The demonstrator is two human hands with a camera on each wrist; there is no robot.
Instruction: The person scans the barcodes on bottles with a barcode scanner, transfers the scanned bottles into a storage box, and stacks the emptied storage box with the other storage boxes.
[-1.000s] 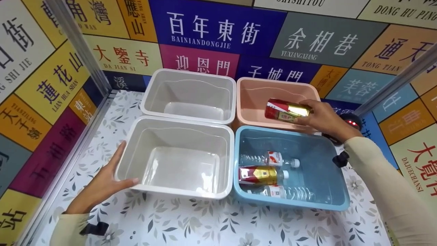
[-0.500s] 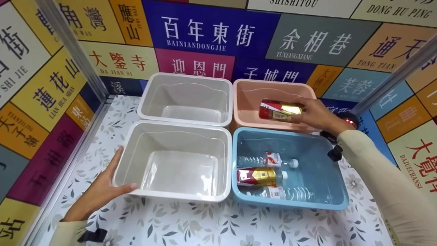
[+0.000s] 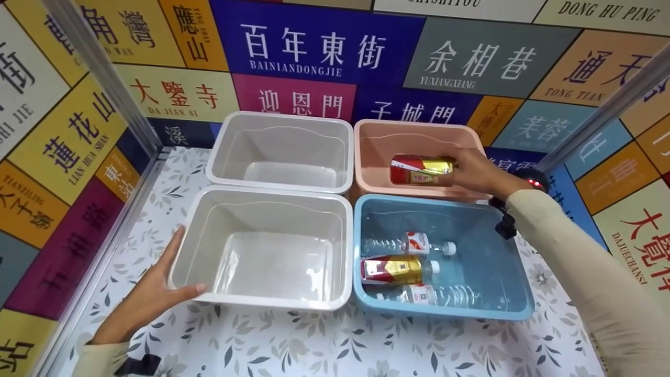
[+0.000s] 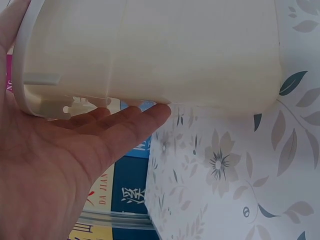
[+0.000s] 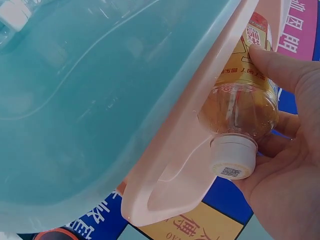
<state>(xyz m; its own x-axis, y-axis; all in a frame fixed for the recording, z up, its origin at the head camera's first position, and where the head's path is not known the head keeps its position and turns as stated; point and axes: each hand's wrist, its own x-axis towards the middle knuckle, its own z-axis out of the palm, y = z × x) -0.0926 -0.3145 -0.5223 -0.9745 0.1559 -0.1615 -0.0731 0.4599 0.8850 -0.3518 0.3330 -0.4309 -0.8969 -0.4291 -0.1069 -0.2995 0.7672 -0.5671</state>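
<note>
My right hand grips a drink bottle with a red and gold label, lying level over the peach bin. In the right wrist view its white cap points back past the thumb and palm, and amber liquid shows through the clear shoulder. At the left, my left hand rests against the near white bin. Its thumb lies at the rim, while in the left wrist view the fingers stretch out straight along the bin's outer wall.
A blue bin holds two clear water bottles and a red-gold bottle. Behind the near white bin stands a second white bin. The bins stand close together on a floral-patterned table. Sign-covered walls enclose the back and sides.
The gripped bottle has moved a little to the left over the peach bin, with the right hand following. The left hand stays at the white bin. The head view has shifted slightly.
</note>
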